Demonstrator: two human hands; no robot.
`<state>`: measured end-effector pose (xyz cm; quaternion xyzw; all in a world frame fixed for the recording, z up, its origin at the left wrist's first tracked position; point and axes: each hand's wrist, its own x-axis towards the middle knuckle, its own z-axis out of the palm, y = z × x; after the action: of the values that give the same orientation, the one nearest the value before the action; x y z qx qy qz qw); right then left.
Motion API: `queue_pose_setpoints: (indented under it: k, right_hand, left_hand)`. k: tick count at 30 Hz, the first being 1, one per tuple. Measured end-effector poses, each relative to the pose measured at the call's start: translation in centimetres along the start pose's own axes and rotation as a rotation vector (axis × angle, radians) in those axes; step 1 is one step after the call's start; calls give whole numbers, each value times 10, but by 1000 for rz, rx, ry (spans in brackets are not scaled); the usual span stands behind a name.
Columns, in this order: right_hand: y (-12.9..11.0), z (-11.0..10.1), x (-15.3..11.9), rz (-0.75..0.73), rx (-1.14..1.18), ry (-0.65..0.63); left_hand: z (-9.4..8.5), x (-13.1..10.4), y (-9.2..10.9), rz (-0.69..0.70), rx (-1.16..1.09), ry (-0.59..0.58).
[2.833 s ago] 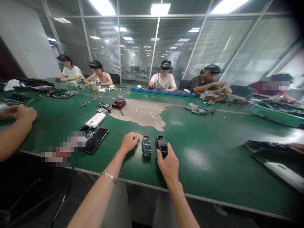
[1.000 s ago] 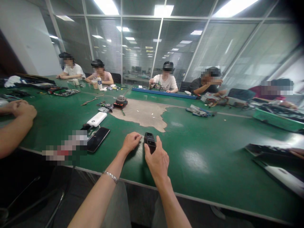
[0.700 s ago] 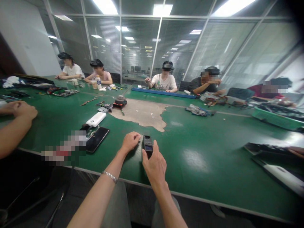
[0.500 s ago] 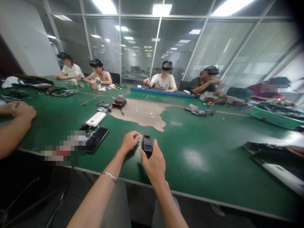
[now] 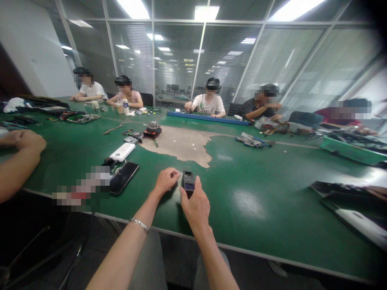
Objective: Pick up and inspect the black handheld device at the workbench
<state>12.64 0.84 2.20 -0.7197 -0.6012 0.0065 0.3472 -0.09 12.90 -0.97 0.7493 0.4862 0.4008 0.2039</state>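
My right hand (image 5: 197,203) grips a small dark-grey handheld device with a little screen and a row of buttons (image 5: 189,182), thumb on its near left side and fingers along its right. The device is held just over the green table. Left of it, a short gap away, is my left hand (image 5: 167,180) with its fingers curled and the tips together; whatever may be between them is too small or hidden. A silver bracelet (image 5: 140,225) circles my left wrist.
A black phone (image 5: 124,178) and a white power bank (image 5: 122,152) with a cable lie to the left on the green table (image 5: 260,177). Farther off are small electronic parts (image 5: 152,129) and a green basket (image 5: 352,150). Several people sit around; a co-worker's forearm (image 5: 21,161) rests at left.
The device in my right hand has shifted very slightly in view. My left hand stays beside it, fingers still curled.
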Motion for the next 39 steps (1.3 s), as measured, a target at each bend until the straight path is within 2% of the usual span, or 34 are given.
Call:
queue_pose_setpoints:
  k: [7, 14, 19, 23, 26, 33, 39]
  right_hand:
    - [0, 1, -1, 40, 13, -38]
    - [-7, -20, 14, 26, 107, 76]
    - [20, -35, 25, -7, 133, 221]
    - [56, -32, 25, 36, 93, 204]
    - [75, -26, 22, 43, 80, 169]
    - [82, -19, 18, 60, 47, 120]
    - [82, -15, 13, 10, 10, 86]
  left_hand:
    - [-2, 0, 3, 17, 26, 5]
    - [-3, -1, 2, 24, 6, 20]
    - [-3, -2, 3, 15, 23, 19]
    - [-3, -1, 4, 18, 41, 8]
    - [-2, -1, 3, 39, 48, 19]
    - [0, -1, 2, 60, 35, 24]
    - [-1, -3, 3, 63, 31, 27]
